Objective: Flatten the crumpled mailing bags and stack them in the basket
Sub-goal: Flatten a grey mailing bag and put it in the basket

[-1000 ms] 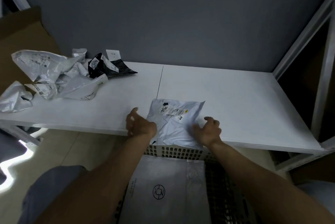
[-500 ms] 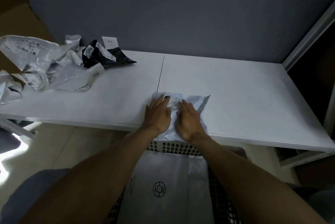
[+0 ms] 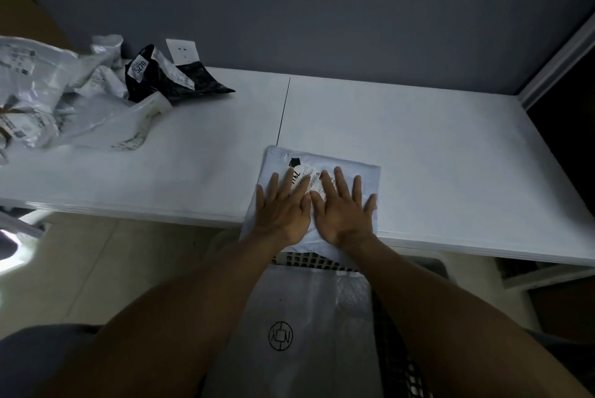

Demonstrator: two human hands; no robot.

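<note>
Head view: the step in hand is the flattening. Both hands lie side by side, palms down, on a white mailing bag (image 3: 325, 162) at the near edge of the worktop (image 3: 434, 153), just right of the seam between its two panels. The left hand (image 3: 283, 209) and the right hand (image 3: 343, 212) are spread flat, fingers (image 3: 341, 182) straight and splayed, pressing the bag rather than gripping it. The thumbs almost meet over the printed label.

The bag looks nearly flat, with square far corners and only shallow creases. Its near end hangs over the worktop edge, directly above the basket (image 3: 309, 260). The basket sits below and nearer, and already holds a flattened bag with a round logo (image 3: 289, 317).

My reading is that this bag is close to done. The next move would call for a sweep of the palms outward to push out the last wrinkles. After that, the hands should take it by the edges and draw it toward the body, so it drops flat onto the one in the basket without folding.

Much work remains. A pile of crumpled bags (image 3: 58, 101) lies at the far left of the worktop, well apart from the hands, with a black bag (image 3: 170, 83) on its right side.
</note>
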